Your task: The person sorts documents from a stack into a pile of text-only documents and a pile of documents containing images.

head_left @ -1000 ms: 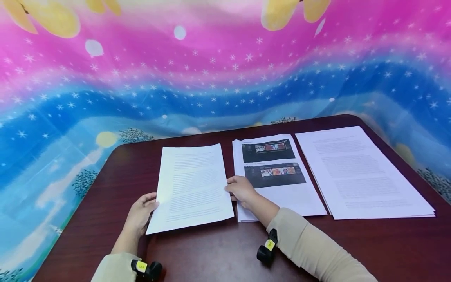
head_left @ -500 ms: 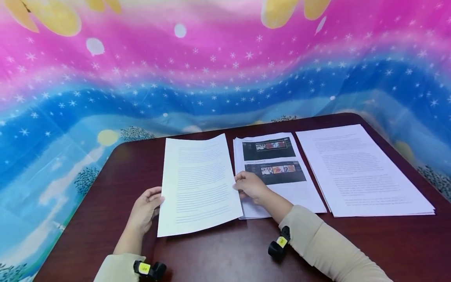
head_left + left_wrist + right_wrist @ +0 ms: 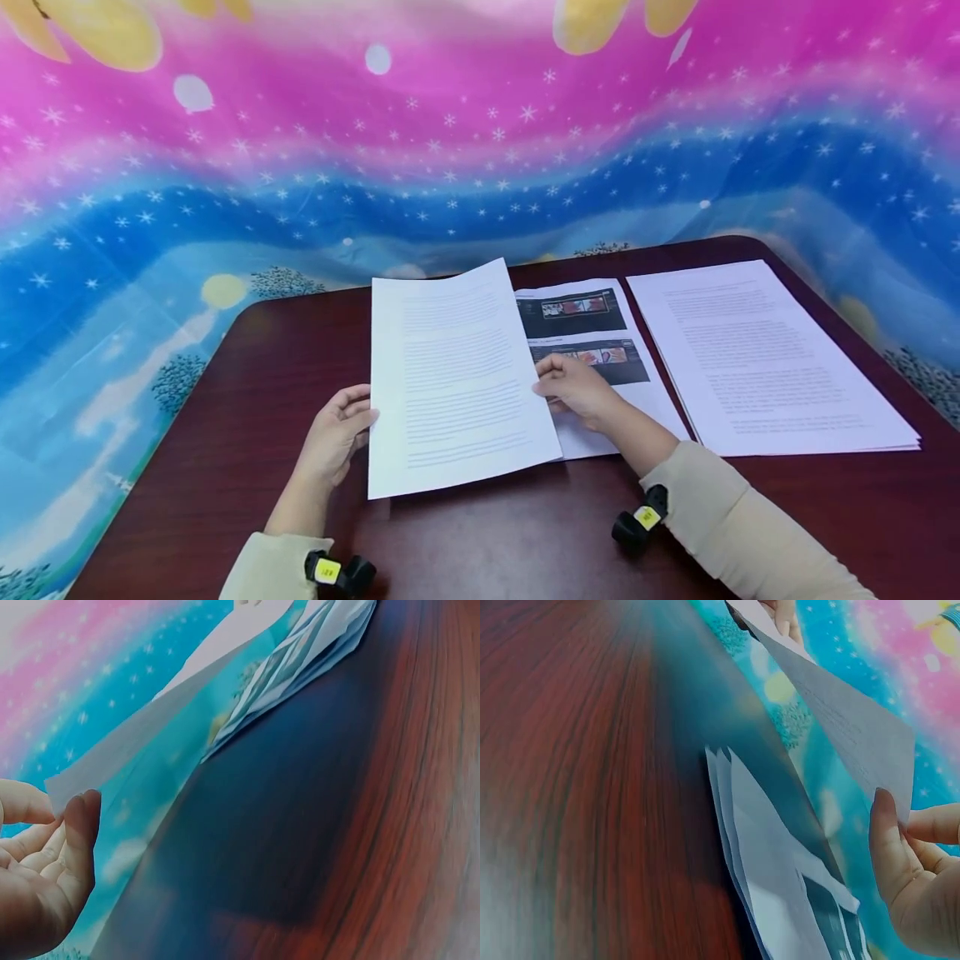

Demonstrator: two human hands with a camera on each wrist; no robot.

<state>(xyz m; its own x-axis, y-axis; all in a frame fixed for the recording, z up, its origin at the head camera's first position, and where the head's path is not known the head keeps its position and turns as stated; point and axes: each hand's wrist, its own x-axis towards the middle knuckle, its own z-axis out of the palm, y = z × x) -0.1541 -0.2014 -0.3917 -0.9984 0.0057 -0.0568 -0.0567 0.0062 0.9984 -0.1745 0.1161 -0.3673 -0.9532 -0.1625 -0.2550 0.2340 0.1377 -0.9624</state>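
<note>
A printed sheet of paper (image 3: 457, 383) is held above the table between both hands, its text side up. My left hand (image 3: 337, 437) pinches its left edge with the thumb on top. At the opposite edge my right hand (image 3: 577, 392) pinches it between thumb and fingers. In the left wrist view the sheet (image 3: 120, 754) stands clear of the tabletop, and in the right wrist view it (image 3: 855, 727) is also raised. Under its right side lies a paper stack (image 3: 630, 417) whose top page bears two dark pictures; the sheet covers that stack's left part.
Another stack of printed pages (image 3: 772, 358) lies at the right of the dark red wooden table (image 3: 480, 542), a narrow gap from the middle stack. A colourful patterned cloth (image 3: 450, 150) hangs behind the table. Each sleeve carries a small black camera.
Both hands have carried the sheet rightward and raised it, from beside the middle stack to partly over it. The two stacks have stayed in place.
</note>
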